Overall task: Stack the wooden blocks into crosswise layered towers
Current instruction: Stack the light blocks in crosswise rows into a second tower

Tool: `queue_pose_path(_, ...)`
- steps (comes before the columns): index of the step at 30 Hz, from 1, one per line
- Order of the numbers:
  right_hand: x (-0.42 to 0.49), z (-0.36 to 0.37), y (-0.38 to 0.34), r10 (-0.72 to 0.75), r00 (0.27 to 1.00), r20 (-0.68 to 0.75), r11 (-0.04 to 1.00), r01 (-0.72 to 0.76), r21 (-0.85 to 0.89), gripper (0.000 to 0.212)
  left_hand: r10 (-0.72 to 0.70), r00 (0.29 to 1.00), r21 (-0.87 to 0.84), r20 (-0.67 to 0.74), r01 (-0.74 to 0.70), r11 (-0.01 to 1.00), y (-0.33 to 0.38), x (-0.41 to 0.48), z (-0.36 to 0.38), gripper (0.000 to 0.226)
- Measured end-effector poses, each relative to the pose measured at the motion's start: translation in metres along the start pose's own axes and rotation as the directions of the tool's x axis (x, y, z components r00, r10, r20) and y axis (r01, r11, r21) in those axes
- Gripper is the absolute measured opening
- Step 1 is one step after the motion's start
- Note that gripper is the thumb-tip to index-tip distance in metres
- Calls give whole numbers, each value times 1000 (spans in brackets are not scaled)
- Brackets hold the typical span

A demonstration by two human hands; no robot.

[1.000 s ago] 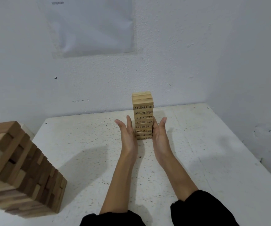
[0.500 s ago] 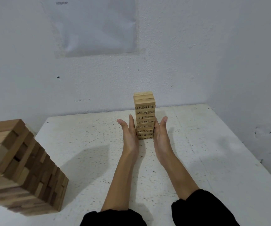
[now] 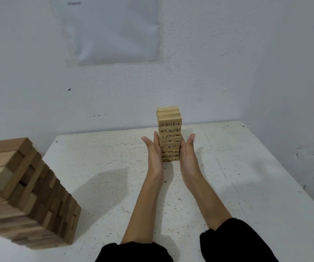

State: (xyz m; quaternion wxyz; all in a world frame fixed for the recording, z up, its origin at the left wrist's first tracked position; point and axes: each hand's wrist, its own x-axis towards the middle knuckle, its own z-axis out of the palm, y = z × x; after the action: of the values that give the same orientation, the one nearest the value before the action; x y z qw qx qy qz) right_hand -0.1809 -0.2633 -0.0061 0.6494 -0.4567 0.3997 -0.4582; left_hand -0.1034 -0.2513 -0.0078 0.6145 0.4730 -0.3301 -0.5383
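Observation:
A small tower of pale numbered wooden blocks (image 3: pixel 169 129) stands upright at the far middle of the white table (image 3: pixel 247 176), in crosswise layers. My left hand (image 3: pixel 153 152) lies flat against the tower's left side, fingers straight and pointing away from me. My right hand (image 3: pixel 187 153) is flat against its right side in the same way. Both palms cover the lower half of the tower; neither hand curls around a block. A larger tower of darker wooden blocks (image 3: pixel 25 195) stands at the near left, partly cut off by the frame.
A white wall (image 3: pixel 228 72) runs right behind the table, with a sheet of paper (image 3: pixel 110 29) taped on it. A second wall closes the right side. The table's right edge (image 3: pixel 302 188) runs diagonally toward me.
Both hands stay flat at the small tower's sides; the left hand has edged slightly closer to it. The tower still stands upright.

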Motion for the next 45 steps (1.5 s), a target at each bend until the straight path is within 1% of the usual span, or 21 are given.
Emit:
queue_pose_path(3,0,1,2,-12,1000,-10,1000,12,-26,78,13,1000,8,-11,-12,1000,-2,1,0,78)
queue_pose_path(8,-3,2,-1,-33,999,-24,996,31,-78,55,25,1000,21,-7,-25,999,-3,1,2,96)
queue_pose_path(10,-4,3,-2,-34,999,-25,997,32,-76,46,26,1000,25,-10,-26,999,-3,1,3,96)
queue_pose_path(12,-4,3,-3,-46,999,-25,996,44,-81,43,30,999,22,-13,-30,999,-3,1,2,90)
queue_pose_path(14,-3,3,-3,-46,999,-16,995,44,-92,47,24,1000,20,-7,-24,1000,-1,1,0,85)
queue_pose_path(17,-3,0,-7,-27,1000,8,996,28,-79,68,11,1000,13,4,-11,1000,3,-1,0,92)
queue_pose_path(18,-3,-2,-10,-16,1000,-4,998,16,-67,70,16,1000,9,-2,-16,1000,4,-2,0,91)
queue_pose_path(21,-3,-3,-18,-30,999,-22,999,29,-31,68,35,999,-21,-8,-35,999,8,-3,1,77)
queue_pose_path(22,-4,-2,-19,-39,999,-8,999,38,-17,71,39,999,-29,-6,-39,999,9,-2,1,78)
queue_pose_path(24,-4,1,-19,-55,998,33,998,55,5,81,47,999,-17,-2,-47,999,9,-2,3,87)
queue_pose_path(26,-4,3,-17,-55,997,48,998,54,15,86,54,998,5,-10,-54,999,7,-1,5,93)
queue_pose_path(32,-4,4,-17,-62,997,50,998,62,4,86,81,996,43,-46,-79,996,5,-2,7,91)
queue_pose_path(41,-6,5,-18,-43,999,24,998,44,-36,82,69,997,96,-35,-65,993,11,-6,10,93)
queue_pose_path(43,-6,5,-20,-39,999,27,999,40,-33,82,63,998,96,-32,-60,994,15,-9,10,89)
queue_pose_path(45,-7,4,-25,-41,999,3,999,41,-29,75,80,996,86,-46,-75,993,20,-12,10,76)
